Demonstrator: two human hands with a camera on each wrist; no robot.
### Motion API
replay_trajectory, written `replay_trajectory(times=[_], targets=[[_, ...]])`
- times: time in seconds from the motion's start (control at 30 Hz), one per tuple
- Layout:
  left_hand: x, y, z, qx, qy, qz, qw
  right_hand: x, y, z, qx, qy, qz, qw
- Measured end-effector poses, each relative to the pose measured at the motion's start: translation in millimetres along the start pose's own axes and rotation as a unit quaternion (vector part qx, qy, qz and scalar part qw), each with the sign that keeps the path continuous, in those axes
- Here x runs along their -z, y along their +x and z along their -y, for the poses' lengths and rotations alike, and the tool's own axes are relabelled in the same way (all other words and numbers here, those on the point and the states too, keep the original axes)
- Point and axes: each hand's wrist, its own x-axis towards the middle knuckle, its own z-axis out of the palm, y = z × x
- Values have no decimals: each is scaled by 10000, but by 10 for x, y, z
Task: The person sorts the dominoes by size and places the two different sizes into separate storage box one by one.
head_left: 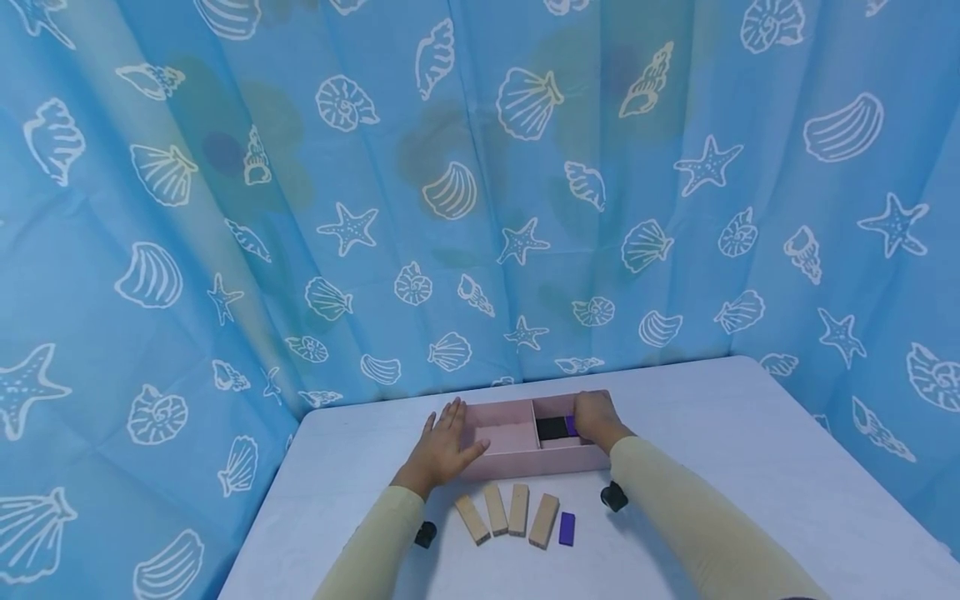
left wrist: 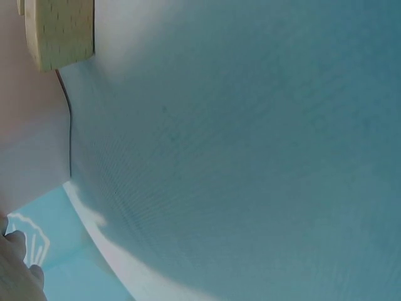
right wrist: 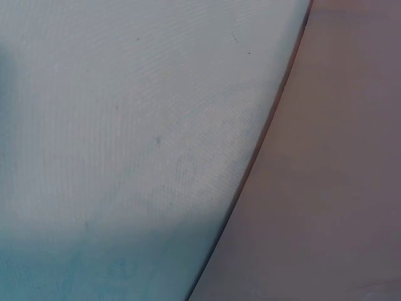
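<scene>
Sleeves (head_left: 375, 542), purple blocks (head_left: 567, 529) — head view only

Pale-yellow-sleeved arms (head_left: 375, 543) reach far; the bare left hand (head_left: 441, 450) extends its fingers (head_left: 453, 415), thumb rightward; the bare right hand's (head_left: 597, 418) fingers are hidden.

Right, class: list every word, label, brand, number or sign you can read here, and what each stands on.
No readable text in any view.
Blue fabric curtain: only white shell and starfish drawings.
Pink rectangular box, four pale wooden blocks, purple rectangular blocks: no lettering visible.
Black wrist devices: too small to tell.
</scene>
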Motion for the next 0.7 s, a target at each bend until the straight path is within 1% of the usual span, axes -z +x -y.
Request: replay_trajectory(times=[0.3, 0.43, 0.6, 0.7], targets=[[-70, -16, 5, 43, -74, -104, 9999, -8, -52, 7, 200, -253, -48, 9995], [-61, -16, 5, 44, -102, -88, 9999, -6, -48, 9, 215, -328, -63, 9992], [-31, -8, -5, 66, -148, 12, 9999, 10, -32, 12, 170, -284, 0, 9995], [-16, 12, -1, 60, -156, 41, 9999, 29, -29, 17, 109, -145, 20, 9998]])
